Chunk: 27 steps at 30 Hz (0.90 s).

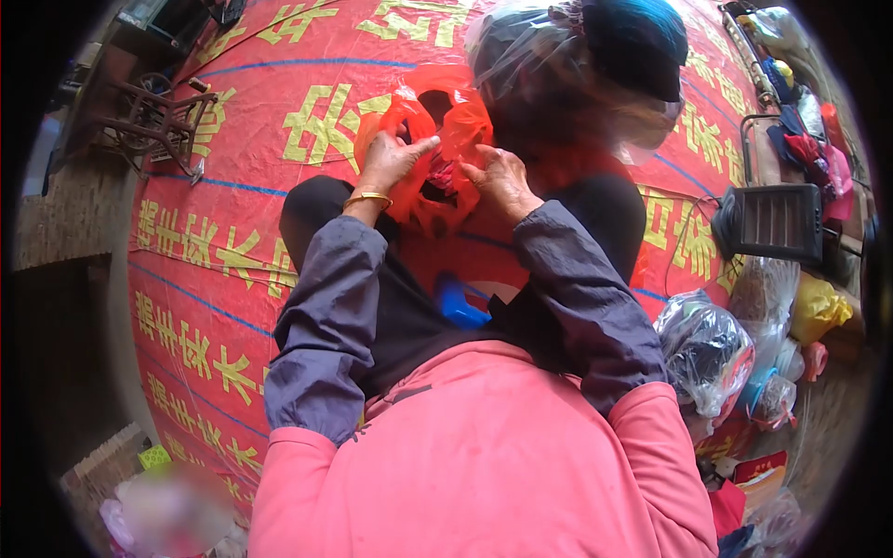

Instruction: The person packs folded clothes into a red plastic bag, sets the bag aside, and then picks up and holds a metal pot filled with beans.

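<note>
A thin red plastic bag [400, 191] stands on the floor in front of my lap with its mouth spread apart. On its left side my left hand [391, 163], wearing a gold bangle on the wrist, is closed on the bag's edge with the thumb pointing inward. My right hand [505, 181] pinches the opposite side. Dark red, crumpled contents [445, 175] show between the hands; I cannot make out what they are. Just beyond my right hand sits a large clear plastic bag [521, 60] filled with dark material, with a black and teal bundle [642, 42] against it.
Red sheeting with yellow characters [209, 349] covers the floor. A blue object [462, 302] lies between my legs. At right are a black slatted device [772, 221], a clear bag [705, 353] and a yellow bag [820, 309]. A small wooden chair [153, 121] stands at left.
</note>
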Each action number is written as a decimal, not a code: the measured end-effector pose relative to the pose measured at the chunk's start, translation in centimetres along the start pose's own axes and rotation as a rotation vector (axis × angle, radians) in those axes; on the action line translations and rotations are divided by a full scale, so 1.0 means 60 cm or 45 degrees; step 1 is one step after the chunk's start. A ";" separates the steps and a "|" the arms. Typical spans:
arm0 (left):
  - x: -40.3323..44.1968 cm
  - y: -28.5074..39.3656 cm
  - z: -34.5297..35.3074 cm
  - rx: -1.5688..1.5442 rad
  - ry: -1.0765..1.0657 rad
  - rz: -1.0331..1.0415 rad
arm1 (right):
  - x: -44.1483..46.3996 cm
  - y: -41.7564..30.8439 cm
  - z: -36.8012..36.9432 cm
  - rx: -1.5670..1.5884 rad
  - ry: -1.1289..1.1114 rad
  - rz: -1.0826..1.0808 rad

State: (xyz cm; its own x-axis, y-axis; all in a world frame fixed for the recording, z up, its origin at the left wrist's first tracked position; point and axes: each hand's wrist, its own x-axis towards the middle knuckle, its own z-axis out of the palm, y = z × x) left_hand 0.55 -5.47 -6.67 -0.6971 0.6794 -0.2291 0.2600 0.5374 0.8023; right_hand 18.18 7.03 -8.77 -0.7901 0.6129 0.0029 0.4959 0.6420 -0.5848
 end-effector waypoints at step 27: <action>-0.083 0.038 -0.043 -0.928 -0.354 -0.147 | -0.025 0.006 0.043 0.256 0.076 -0.003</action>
State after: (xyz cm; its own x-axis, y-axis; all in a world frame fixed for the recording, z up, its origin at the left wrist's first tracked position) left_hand 2.89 -8.93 -2.24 -0.4752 0.7910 -0.3853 -0.3743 0.2145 0.9022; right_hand 18.62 5.15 -11.05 -0.7656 0.6414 0.0491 0.4072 0.5423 -0.7350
